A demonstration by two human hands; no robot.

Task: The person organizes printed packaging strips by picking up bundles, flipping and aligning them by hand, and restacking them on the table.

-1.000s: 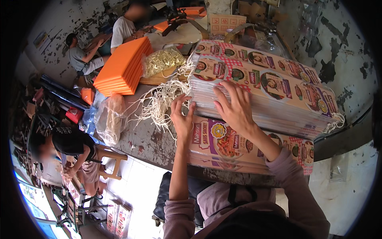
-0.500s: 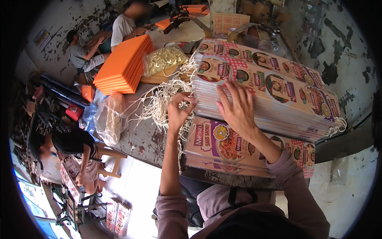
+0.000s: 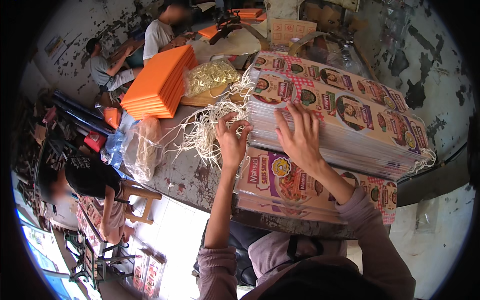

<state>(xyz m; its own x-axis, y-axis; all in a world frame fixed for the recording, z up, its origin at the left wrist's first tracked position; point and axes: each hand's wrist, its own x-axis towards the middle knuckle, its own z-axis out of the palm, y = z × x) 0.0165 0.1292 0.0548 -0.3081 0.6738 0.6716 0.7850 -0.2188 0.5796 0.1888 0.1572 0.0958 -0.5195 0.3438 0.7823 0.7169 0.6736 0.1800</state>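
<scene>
My right hand [image 3: 301,137] lies on the side and upper edge of a tall stack of printed food cards [image 3: 330,107] in clear plastic, its fingers stretched out and a little apart. At the stack's left edge is my left hand [image 3: 233,145], thumb and forefinger close together, the other fingers curled. What sits between its fingertips is too small to make out. Just behind that hand lies a tangled heap of white strings [image 3: 205,125], some running to the stack's left edge. Nearer to me, a lower pile of the same cards [image 3: 270,180] rests at the table's front edge.
Orange packets [image 3: 157,80] are piled at the back left, beside a clear bag of gold-coloured pieces [image 3: 210,77]. A plastic bag [image 3: 142,150] lies on the worn table's [image 3: 190,182] left side. Several people work to the left and behind; one sits near a stool [image 3: 142,197].
My left hand has shifted slightly right and its fingers have moved at the stack's edge. The string hanging beside my left wrist no longer shows. My right hand stays on the stack.
</scene>
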